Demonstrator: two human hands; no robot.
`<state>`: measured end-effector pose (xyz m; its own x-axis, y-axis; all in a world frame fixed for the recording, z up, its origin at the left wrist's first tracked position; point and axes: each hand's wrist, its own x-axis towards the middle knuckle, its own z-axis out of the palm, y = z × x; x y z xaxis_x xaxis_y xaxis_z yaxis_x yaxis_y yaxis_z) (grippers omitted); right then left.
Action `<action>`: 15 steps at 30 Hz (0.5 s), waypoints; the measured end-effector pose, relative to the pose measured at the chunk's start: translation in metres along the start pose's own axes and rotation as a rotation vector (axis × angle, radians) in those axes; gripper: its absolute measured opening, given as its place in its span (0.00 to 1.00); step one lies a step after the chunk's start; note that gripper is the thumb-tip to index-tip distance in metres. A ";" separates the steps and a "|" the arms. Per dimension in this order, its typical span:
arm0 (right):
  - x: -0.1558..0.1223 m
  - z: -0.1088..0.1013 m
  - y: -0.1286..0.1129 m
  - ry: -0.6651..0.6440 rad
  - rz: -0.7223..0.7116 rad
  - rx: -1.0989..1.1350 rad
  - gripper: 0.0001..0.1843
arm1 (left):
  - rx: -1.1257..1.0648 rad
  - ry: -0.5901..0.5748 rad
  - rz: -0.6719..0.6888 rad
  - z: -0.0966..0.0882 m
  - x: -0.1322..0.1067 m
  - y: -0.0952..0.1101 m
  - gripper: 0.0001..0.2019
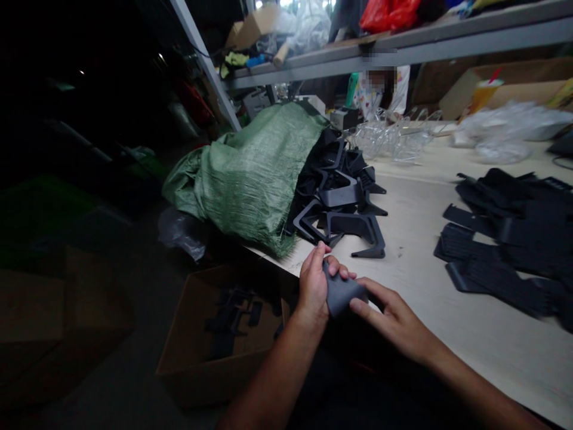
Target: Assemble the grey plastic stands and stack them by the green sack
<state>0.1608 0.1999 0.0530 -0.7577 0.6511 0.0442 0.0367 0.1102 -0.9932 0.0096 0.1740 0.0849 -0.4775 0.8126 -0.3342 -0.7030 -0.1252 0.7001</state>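
- Left hand [317, 283] is curled around a grey plastic piece [342, 292], whose other end is pinched by the right hand [394, 316], at the near edge of the bench [416, 239].
- If either grip is loosened, the piece could be dropped past that edge.
- Brackets [342, 194] heaped at the green woven sack's mouth [286, 179] could be dislodged if bumped by the left fingertips.
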 end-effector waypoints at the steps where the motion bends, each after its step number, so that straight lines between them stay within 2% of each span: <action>1: 0.001 -0.001 0.000 -0.007 -0.014 0.017 0.15 | 0.012 -0.003 0.018 0.001 -0.001 0.000 0.17; 6: 0.003 0.002 0.005 0.063 -0.065 0.047 0.15 | 0.071 -0.009 0.051 0.004 -0.003 0.001 0.13; 9: 0.003 -0.001 0.003 0.057 -0.029 0.023 0.18 | 0.064 -0.001 -0.003 0.004 0.000 0.005 0.11; 12: -0.005 -0.008 0.003 0.057 0.022 -0.069 0.23 | -0.023 0.073 -0.092 0.002 0.001 0.006 0.09; 15: -0.018 -0.014 0.017 0.131 0.124 -0.141 0.29 | -0.088 0.154 -0.188 -0.005 0.006 -0.002 0.10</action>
<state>0.1837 0.2008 0.0366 -0.6507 0.7574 -0.0547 0.2221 0.1210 -0.9675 0.0049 0.1762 0.0784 -0.4035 0.7311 -0.5502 -0.8271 -0.0343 0.5610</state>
